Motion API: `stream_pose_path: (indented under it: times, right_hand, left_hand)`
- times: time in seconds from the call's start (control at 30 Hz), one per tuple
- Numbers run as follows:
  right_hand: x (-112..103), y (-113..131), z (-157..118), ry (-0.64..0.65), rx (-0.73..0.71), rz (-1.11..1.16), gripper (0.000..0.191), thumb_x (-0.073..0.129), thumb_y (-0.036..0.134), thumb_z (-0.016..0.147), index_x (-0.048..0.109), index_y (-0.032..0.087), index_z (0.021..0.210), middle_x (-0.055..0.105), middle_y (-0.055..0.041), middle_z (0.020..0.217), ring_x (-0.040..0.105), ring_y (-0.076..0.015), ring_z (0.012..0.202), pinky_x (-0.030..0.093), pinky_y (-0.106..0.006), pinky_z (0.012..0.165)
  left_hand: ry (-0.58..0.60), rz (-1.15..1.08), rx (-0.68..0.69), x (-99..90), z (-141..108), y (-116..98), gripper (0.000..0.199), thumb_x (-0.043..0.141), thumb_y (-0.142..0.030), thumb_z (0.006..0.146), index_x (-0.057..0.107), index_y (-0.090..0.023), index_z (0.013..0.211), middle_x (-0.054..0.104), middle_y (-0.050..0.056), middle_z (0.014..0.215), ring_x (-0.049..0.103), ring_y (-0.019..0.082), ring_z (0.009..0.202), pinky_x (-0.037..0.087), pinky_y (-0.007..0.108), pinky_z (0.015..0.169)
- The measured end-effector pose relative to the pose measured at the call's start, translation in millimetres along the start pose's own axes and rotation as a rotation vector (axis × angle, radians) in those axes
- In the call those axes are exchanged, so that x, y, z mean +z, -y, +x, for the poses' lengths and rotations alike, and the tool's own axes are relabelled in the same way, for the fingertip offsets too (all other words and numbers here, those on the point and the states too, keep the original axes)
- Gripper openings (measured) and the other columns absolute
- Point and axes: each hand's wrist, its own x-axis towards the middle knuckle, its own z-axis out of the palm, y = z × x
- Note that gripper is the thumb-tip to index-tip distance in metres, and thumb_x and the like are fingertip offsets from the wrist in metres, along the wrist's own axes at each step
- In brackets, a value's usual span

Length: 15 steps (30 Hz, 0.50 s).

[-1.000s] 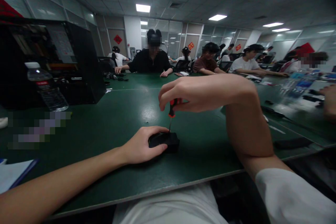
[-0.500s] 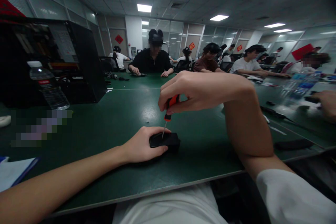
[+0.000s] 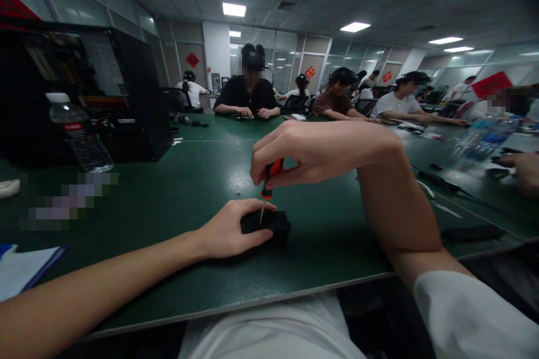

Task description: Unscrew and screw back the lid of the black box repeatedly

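On the green table (image 3: 168, 286), a small black block-like object (image 3: 280, 224) lies near the front edge. My left hand (image 3: 231, 230) grips it from the left, thumb on the near side and fingers on the far side. Above it, my right hand (image 3: 295, 154) is closed round the red and black handle of a screwdriver (image 3: 266, 190). The screwdriver is nearly upright, and its thin metal shaft reaches down to the object's top between my left thumb and fingers. The exact contact of the tip is too small to make out.
A plastic bottle (image 3: 82, 132) stands at the left before a black computer case (image 3: 138, 95). White papers (image 3: 29, 269) lie at the left edge. More bottles (image 3: 484, 134) and a black pouch (image 3: 474, 233) are at the right. Several people sit round the tables.
My right hand and the screwdriver have dropped slightly, and the handle has turned a little. My left hand keeps its hold. The person opposite has brought both hands closer together.
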Motion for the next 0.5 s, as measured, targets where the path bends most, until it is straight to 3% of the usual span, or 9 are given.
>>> stream_pose_path:
  times: [0.13,0.2,0.27,0.33,0.4,0.43,0.5]
  right_hand:
    - [-0.2,3.4,-0.7,0.021,-0.058,0.010,0.023,0.056,0.009,0.093,0.068,0.020,0.109,0.063,-0.0077,0.129,0.062,-0.0159,0.110,0.047,-0.027,0.088]
    - [0.9,5.2,-0.4,-0.003,-0.061,-0.006,0.020,0.060,0.016,0.095,0.068,0.019,0.113,0.061,-0.0089,0.133,0.061,-0.0172,0.113,0.047,-0.027,0.090]
    - [2.8,6.6,0.0,-0.053,-0.017,-0.051,0.023,0.062,0.030,0.097,0.067,0.017,0.115,0.066,-0.0098,0.123,0.063,-0.0176,0.104,0.046,-0.028,0.085]
    - [4.4,7.5,-0.1,-0.095,0.084,-0.109,0.030,0.060,0.041,0.098,0.068,0.015,0.112,0.071,-0.0075,0.099,0.063,-0.0168,0.088,0.044,-0.028,0.078]
    - [4.4,8.3,-0.9,-0.112,0.166,-0.140,0.031,0.056,0.042,0.101,0.071,0.014,0.102,0.069,-0.0038,0.080,0.061,-0.0152,0.076,0.042,-0.028,0.073]
    - [3.8,8.7,-1.5,-0.103,0.165,-0.135,0.028,0.055,0.038,0.101,0.071,0.015,0.098,0.068,-0.0032,0.079,0.060,-0.0145,0.074,0.042,-0.027,0.072]
    - [1.8,9.4,-2.9,-0.063,0.072,-0.094,0.021,0.054,0.028,0.101,0.071,0.016,0.095,0.070,-0.0050,0.093,0.061,-0.0137,0.082,0.043,-0.026,0.075]
  left_hand:
    - [-0.102,-0.014,0.178,0.3,-1.2,1.0,0.026,0.059,-0.029,0.096,0.071,-0.018,0.116,0.073,0.010,0.118,0.069,0.024,0.106,0.053,0.037,0.097]
    - [-0.130,-0.030,0.248,0.9,-1.1,2.3,0.023,0.054,-0.024,0.099,0.074,-0.018,0.110,0.073,0.010,0.116,0.068,0.022,0.108,0.052,0.035,0.098]
    - [-0.142,-0.040,0.276,1.6,-0.9,3.6,0.022,0.053,-0.020,0.100,0.075,-0.017,0.104,0.073,0.010,0.111,0.069,0.021,0.105,0.052,0.032,0.095]
    - [-0.148,-0.041,0.287,2.1,-1.0,4.1,0.021,0.053,-0.018,0.100,0.074,-0.017,0.100,0.073,0.010,0.109,0.069,0.020,0.103,0.052,0.031,0.094]
    - [-0.150,-0.037,0.286,2.3,-1.3,4.0,0.020,0.054,-0.017,0.100,0.074,-0.017,0.096,0.073,0.009,0.108,0.069,0.020,0.102,0.052,0.031,0.093]
    - [-0.150,-0.037,0.283,2.3,-1.5,3.7,0.020,0.054,-0.017,0.100,0.073,-0.017,0.094,0.072,0.009,0.107,0.069,0.020,0.101,0.052,0.030,0.092]
    - [-0.153,-0.045,0.281,2.2,-1.8,2.9,0.019,0.054,-0.017,0.099,0.072,-0.016,0.092,0.072,0.009,0.107,0.069,0.019,0.100,0.052,0.030,0.090]
